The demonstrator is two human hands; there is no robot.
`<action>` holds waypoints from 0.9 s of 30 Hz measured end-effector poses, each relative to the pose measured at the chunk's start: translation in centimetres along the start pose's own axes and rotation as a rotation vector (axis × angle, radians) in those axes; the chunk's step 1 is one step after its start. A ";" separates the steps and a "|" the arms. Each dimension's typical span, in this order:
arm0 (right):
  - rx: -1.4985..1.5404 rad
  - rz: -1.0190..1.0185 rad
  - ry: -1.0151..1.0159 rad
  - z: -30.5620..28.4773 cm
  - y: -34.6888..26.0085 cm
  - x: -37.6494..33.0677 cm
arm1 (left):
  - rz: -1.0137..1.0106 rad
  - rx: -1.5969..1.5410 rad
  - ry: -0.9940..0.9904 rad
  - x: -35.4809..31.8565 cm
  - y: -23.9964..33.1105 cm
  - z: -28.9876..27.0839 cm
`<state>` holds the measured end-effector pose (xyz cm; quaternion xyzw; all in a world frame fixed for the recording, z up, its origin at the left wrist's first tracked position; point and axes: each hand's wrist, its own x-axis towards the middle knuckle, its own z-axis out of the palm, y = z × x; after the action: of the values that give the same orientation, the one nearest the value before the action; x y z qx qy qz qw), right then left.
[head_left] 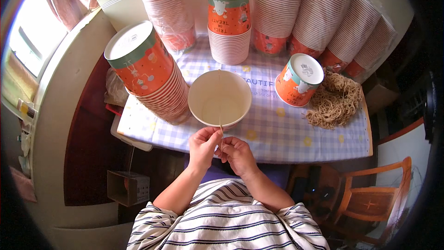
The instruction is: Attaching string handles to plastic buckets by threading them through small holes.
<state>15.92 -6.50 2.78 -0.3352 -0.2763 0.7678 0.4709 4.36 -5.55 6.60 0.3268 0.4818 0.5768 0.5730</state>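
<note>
Two bare hands at the near table edge, close together, almost touching. Left hand (202, 144) with fingertips pinched together on a thin tan string (219, 102); right hand (237, 153) just beside, fingers also closed on the lower end of the same string. String running straight up from the fingers, across the mouth of one open paper bucket (219, 98), as far as its far rim. Bucket upright, white inside, standing on the checked tablecloth (277, 132) just in front of the hands.

Left of the bucket, one leaning stack of orange printed cups (148, 71), bottoms toward the camera, touching or nearly touching the bucket. Behind the bucket, one shorter stack (229, 25), upside down, orange cup on top. Right of the bucket, one single orange cup (299, 79), tilted, white bottom showing. Just beside this cup, one tangled pile of tan string (335, 99), near the right table edge.

Along the back, about six tall stacks in clear plastic sleeves (323, 11), leaning to the wall; exact count difficult at the right end.

Striped shirt (226, 224) at the lower edge. One wooden chair (370, 199) at lower right, one small box (128, 187) on the floor at lower left.
</note>
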 end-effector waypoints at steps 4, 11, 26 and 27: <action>-0.013 -0.009 -0.001 0.1 0.0 0.1 | -0.056 -0.009 0.012 0.0 -0.2 -0.1; -0.035 -0.031 -0.023 0.2 -0.3 0.1 | -0.122 -0.116 0.047 0.0 0.1 0.3; -0.033 -0.041 -0.018 -0.1 -0.3 0.6 | 0.017 0.069 0.079 0.3 0.1 0.6; -0.045 -0.034 -0.022 -0.1 -0.3 0.6 | 0.034 0.071 0.086 0.4 0.0 0.5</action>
<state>15.96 -5.77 2.81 -0.3324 -0.3042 0.7569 0.4733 4.79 -5.04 6.66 0.3301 0.5206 0.5824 0.5300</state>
